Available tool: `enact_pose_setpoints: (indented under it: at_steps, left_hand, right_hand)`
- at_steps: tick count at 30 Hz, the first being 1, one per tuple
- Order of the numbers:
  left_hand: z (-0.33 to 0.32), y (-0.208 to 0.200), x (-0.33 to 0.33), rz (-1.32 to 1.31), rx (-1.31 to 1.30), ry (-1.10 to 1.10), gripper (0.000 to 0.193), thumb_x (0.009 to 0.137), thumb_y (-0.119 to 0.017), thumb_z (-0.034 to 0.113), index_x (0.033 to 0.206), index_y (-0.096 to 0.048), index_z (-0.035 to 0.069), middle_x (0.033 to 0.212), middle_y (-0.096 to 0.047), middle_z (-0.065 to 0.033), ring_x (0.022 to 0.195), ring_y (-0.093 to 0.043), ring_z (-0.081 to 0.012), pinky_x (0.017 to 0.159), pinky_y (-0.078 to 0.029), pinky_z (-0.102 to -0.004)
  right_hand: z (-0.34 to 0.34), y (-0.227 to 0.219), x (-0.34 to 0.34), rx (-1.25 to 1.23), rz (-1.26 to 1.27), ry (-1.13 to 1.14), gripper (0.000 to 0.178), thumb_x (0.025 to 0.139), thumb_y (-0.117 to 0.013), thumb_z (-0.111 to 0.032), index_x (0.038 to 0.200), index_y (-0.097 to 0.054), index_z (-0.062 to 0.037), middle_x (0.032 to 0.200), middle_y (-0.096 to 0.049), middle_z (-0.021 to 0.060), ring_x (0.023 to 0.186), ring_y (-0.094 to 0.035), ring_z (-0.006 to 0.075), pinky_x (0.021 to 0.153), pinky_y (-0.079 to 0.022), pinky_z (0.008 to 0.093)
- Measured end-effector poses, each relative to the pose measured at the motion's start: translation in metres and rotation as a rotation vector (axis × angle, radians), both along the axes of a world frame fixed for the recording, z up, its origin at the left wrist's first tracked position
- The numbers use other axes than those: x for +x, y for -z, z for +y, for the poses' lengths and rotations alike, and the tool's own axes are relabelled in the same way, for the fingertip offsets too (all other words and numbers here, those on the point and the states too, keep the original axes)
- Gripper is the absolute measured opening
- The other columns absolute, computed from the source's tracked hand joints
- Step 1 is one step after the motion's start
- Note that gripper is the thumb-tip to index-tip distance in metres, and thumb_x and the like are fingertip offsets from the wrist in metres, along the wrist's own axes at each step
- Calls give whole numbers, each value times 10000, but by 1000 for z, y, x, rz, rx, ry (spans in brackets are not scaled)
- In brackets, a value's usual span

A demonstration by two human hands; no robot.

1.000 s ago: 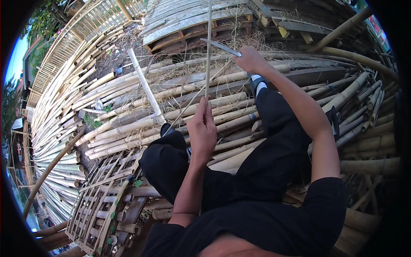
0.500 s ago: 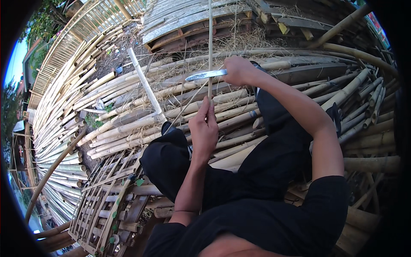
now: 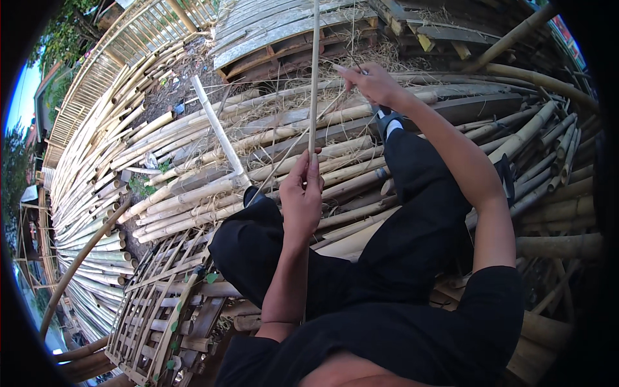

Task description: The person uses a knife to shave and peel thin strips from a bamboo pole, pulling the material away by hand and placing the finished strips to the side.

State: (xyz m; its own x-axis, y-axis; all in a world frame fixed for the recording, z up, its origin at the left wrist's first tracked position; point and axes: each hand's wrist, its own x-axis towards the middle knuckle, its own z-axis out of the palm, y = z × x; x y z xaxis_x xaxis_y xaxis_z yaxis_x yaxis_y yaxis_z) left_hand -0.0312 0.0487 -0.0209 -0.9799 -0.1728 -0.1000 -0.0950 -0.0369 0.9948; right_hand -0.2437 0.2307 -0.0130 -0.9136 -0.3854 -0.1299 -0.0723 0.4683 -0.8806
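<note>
I sit on a heap of bamboo poles with my black-trousered legs stretched out. My left hand [image 3: 303,193] grips a long thin bamboo strip [image 3: 314,77] and holds it upright in front of me; the strip runs out of the top of the picture. A fine shaving [image 3: 284,161] hangs off the strip to the left of that hand. My right hand [image 3: 374,84] is raised to the right of the strip, closed on a knife [image 3: 345,68] whose blade shows only as a thin edge pointing left.
Long bamboo poles [image 3: 193,187] lie stacked under and around me. A woven bamboo lattice panel [image 3: 161,303] lies at the lower left, a pale pole [image 3: 219,132] crosses the pile, and corrugated sheets [image 3: 290,26] rest at the top. More poles [image 3: 554,213] pile up at my right.
Half a second ago my right hand had brought the knife blade left across the strip; now it has drawn back up and to the right. My left hand stays on the strip.
</note>
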Motion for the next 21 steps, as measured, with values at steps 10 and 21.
enact_pose_setpoints:
  at_steps: [10,21]
  left_hand:
    - [3,-3,-11,-117,153,124,332,991,-460,255,1184,-518,-9,693,-537,-27,458,-436,-41,430,-369,-190]
    - [12,-13,-31,-78,316,254,277,998,-439,189,1216,-518,37,632,-378,61,445,-292,-1,385,-239,-175]
  right_hand:
    - [-35,-22,48,-394,-178,-38,196,944,-561,-238,852,-507,-74,451,-350,-68,335,-282,28,340,-197,228]
    - [-24,-28,49,-478,-183,53,180,950,-554,-230,848,-528,-85,464,-317,-93,352,-231,10,359,-174,224]
